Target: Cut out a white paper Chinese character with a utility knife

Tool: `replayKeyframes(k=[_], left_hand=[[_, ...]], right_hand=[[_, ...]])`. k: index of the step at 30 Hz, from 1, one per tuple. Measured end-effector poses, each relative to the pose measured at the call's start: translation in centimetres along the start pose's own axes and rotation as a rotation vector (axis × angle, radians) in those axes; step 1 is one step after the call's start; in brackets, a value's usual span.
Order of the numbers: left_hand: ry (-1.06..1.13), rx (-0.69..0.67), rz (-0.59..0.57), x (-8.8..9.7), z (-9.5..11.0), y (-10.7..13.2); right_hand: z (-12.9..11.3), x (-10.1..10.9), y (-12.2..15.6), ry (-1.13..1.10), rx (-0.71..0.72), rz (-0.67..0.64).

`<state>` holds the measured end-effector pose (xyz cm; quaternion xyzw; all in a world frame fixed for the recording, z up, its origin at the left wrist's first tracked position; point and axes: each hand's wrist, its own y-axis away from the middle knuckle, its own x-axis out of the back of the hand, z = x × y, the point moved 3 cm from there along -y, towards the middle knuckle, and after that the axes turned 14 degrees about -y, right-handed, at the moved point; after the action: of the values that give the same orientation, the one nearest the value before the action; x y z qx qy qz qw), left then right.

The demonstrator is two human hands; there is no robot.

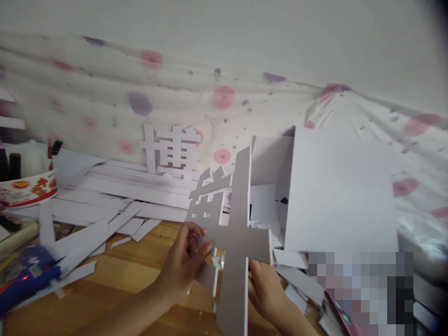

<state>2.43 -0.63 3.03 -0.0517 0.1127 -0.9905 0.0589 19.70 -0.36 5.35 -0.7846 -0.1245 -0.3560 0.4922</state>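
Observation:
A large white foam-board cut-out of a Chinese character [236,238] stands tilted up in front of me, its grey-shaded face towards me. My left hand [189,256] pinches its left part, thumb on the near face and fingers curled at the openings. My right hand [268,289] is closed behind the right side of the long upright stroke. The board hides most of its fingers, so what they hold is unclear. Through a gap between the strokes shows a small shiny bit [220,262] that I cannot identify.
A similar cut-out character [171,151] leans against the spotted plastic sheet [140,102]. White board strips [105,228] cover the wooden table [115,284]. At left are a blue glue gun [31,275] and a tub of pens [30,189]. A large white panel [343,191] stands at right.

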Motion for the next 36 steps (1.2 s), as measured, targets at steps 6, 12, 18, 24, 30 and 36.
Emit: replayKeyframes(k=[6,12,18,24,30,36], left_hand=[[0.045,-0.002,0.008,-0.08,0.23,0.05],[0.061,0.038,0.013,-0.02,0.01,0.05],[0.076,0.020,0.021,0.09,0.07,0.15],[0.104,0.022,0.019,0.06,0.05,0.07],[0.144,0.022,0.015,-0.09,0.00,0.21],[0.146,0.049,0.029,-0.28,-0.02,0.26]], right_hand=[[0.15,-0.11,0.19,-0.008,-0.021,-0.025],[0.30,-0.22,0.36,-0.041,-0.046,-0.057],[0.35,-0.16,0.35,-0.049,-0.033,-0.057],[0.25,-0.13,0.28,-0.059,-0.033,-0.059],[0.04,0.12,0.01,-0.045,-0.009,-0.040],[-0.61,0.59,-0.45,-0.038,0.044,0.026]])
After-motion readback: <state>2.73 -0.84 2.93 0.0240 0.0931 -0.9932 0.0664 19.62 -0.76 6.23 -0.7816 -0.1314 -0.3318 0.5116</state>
